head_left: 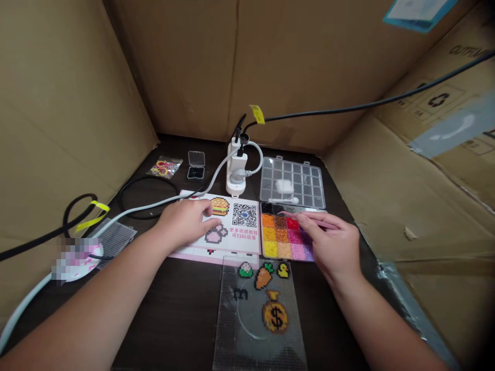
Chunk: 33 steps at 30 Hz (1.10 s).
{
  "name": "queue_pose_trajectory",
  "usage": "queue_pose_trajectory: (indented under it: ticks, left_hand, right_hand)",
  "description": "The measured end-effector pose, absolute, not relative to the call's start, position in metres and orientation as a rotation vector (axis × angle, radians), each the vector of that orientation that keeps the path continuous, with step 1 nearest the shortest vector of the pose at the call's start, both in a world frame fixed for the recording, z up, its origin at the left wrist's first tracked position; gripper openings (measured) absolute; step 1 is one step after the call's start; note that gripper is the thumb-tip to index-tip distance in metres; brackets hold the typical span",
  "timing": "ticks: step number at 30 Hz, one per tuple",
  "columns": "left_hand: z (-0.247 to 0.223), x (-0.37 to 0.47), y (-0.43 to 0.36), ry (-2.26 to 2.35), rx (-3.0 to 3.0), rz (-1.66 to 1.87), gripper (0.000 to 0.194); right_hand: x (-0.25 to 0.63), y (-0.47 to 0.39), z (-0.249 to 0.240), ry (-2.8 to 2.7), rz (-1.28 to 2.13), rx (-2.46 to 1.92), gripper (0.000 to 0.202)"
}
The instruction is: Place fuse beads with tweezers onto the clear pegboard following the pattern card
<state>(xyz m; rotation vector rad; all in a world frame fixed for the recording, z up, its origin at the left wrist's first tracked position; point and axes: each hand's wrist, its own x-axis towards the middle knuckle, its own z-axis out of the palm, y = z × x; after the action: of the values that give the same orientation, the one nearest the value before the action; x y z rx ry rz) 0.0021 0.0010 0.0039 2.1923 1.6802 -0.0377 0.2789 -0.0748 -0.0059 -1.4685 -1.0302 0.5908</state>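
My right hand pinches pink tweezers, their tips over a compartment in the back part of the bead box. The box is sorted by colour: black, orange, brown, red, yellow, pink and others. Resting on a printed pattern sheet, my left hand has its thumb and index finger apart beside a pixel hamburger and a pink paw. In front lies a clear pegboard bearing bead figures: a carrot, a duck, a money bag, a green-and-white figure and a small black part-shape.
A white power strip with plugs and cables stands behind the sheet. The box's open lid holds a white pad. A small black-bead case, a plastic bag and a mesh board lie leftward. Cardboard walls surround the table.
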Motion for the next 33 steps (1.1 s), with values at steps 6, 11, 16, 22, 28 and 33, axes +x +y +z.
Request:
queue_pose_trajectory:
  ticks: [6,11,16,22,28,33]
  left_hand:
    - [0.0,0.0,0.001,1.67,2.215,0.017,0.038]
    - [-0.001,0.001,0.001,1.682,2.208,0.046,0.035]
    - [-0.001,0.001,0.001,1.669,2.221,0.055,0.035]
    - [-0.002,0.0,0.001,1.679,2.218,0.048,0.036]
    - [-0.002,0.0,0.002,1.686,2.213,0.061,0.037]
    - [-0.004,0.001,0.003,1.685,2.202,0.058,0.038]
  right_hand:
    - [0.279,-0.091,0.002,-1.006,0.772,-1.388,0.017]
    - [0.275,-0.115,0.011,-1.085,0.821,-1.428,0.015]
    - [0.271,-0.146,0.013,-1.318,0.725,-1.494,0.006]
    - [0.259,-0.162,0.001,-1.494,0.691,-1.446,0.007]
    - [0.251,-0.163,-0.005,-1.539,0.706,-1.32,0.02]
    - [0.25,-0.163,-0.007,-1.603,0.821,-1.185,0.021]
